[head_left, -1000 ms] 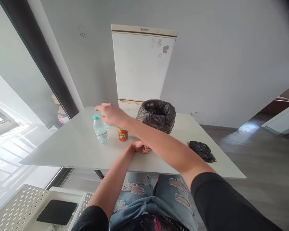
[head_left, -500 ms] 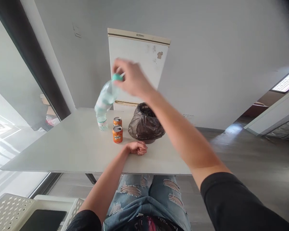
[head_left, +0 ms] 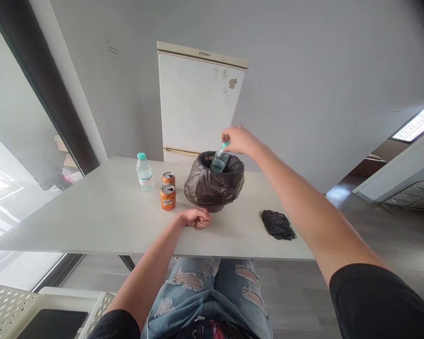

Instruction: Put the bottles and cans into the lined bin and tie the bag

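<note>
My right hand [head_left: 238,140] grips a clear plastic bottle [head_left: 219,162] by its green cap. The bottle is tilted, its lower part inside the mouth of a bin lined with a dark plastic bag [head_left: 214,189]. My left hand [head_left: 197,218] rests on the table as a closed fist just in front of the bin; whether anything is inside it cannot be seen. Left of the bin, two orange soda cans [head_left: 168,197] stand upright, one behind the other. Farther left stands a second plastic bottle [head_left: 145,174] with a green cap.
A folded black plastic bag [head_left: 278,225] lies on the right of the white table [head_left: 102,212]. Behind the table is a white fridge [head_left: 199,99] against a grey wall. At the lower left sits a plastic storage basket [head_left: 70,297] with a dark flat item inside.
My right hand has carried the bottle from above the left bottle rightward and down into the bin's mouth. The black bag on the right is now uncovered. My left fist stays on the table.
</note>
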`<state>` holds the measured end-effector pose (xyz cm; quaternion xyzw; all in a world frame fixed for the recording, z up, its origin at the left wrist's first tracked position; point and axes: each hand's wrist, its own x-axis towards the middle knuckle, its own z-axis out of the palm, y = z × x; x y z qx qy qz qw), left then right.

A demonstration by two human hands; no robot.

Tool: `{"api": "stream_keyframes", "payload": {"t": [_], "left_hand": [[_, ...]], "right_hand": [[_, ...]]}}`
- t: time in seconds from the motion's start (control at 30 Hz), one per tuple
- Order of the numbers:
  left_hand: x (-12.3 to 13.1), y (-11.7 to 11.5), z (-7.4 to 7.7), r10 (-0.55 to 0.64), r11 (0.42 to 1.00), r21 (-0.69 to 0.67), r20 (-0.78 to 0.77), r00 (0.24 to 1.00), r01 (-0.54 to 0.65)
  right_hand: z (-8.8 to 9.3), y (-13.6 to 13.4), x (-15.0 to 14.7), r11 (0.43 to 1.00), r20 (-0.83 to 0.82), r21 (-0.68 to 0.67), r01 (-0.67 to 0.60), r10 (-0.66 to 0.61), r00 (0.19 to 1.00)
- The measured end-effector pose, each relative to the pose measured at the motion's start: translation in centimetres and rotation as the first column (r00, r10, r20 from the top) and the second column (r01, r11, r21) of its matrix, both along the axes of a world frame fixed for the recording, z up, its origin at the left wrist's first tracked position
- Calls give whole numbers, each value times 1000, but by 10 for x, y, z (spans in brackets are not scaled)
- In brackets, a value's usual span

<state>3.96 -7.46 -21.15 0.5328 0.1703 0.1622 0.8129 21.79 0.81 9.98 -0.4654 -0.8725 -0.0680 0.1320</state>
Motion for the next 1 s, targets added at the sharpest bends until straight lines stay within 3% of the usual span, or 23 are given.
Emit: {"api": "stream_keyframes", "payload": {"t": [0.17,0.43,0.53,0.67,0.77,0.9,1.0], "left_hand": [[-1,2,-4,9,1000,-6,8,1000,-9],[1,2,-5,3,1000,7,16,1000,-3],[2,2,-5,2,1000,12,22,1000,-3],[2,2,-4,0,1000,8,24,1000,-1],[3,2,-4,4,1000,5,22,1000,-4],[3,0,-1,11,1000,9,14,1000,-11],[2,-1,2,20,1000,13,4,1000,-20]], "right_hand": [[-36,38,-22,990,186,-137,33,-7,983],[-69,64,-31,979,259,-201,-28,81,962],[-69,66,-28,977,235,-207,-47,96,967],[-49,61,-27,977,195,-210,19,23,981],[-32,51,-38,995,108,-84,51,-42,993],[-26,28,-83,975,-48,219,-32,43,998],[-36,8,-136,936,29,271,-227,227,973]]}}
